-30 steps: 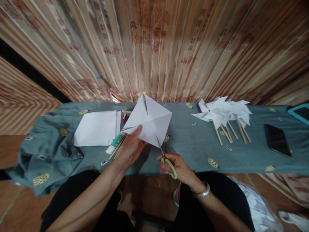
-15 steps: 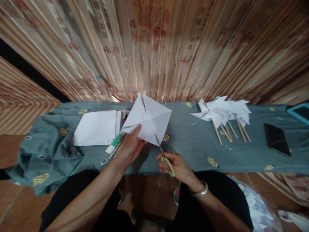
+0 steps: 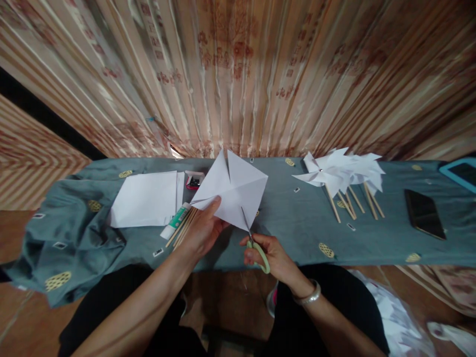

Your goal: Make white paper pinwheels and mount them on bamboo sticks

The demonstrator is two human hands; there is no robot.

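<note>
My left hand point(image 3: 206, 225) pinches a square white sheet of paper point(image 3: 238, 193) near its left corner, thumb on top. Creases cross the sheet, and slits run inward from its top and left corners. In my right hand point(image 3: 269, 253) are scissors point(image 3: 261, 254) with pale green handles. Their blades lie at the sheet's lower corner, one blade showing on top of the paper. Beside my left hand are a green and white tube point(image 3: 176, 220), several thin wooden sticks point(image 3: 183, 230) and a small red and white box point(image 3: 194, 180) of dark bits.
A stack of white paper point(image 3: 145, 198) lies left on the cloth-covered table point(image 3: 282, 233). Several paper pinwheels point(image 3: 340, 171) on sticks lie to the right, before a black phone point(image 3: 425, 214) and a blue-edged device point(image 3: 461, 173). A plastic bag point(image 3: 394, 312) with white paper is at lower right.
The sheet has shifted slightly right and down with my left hand, uncovering more of the small box. The scissors stay at its lower corner in my right hand.
</note>
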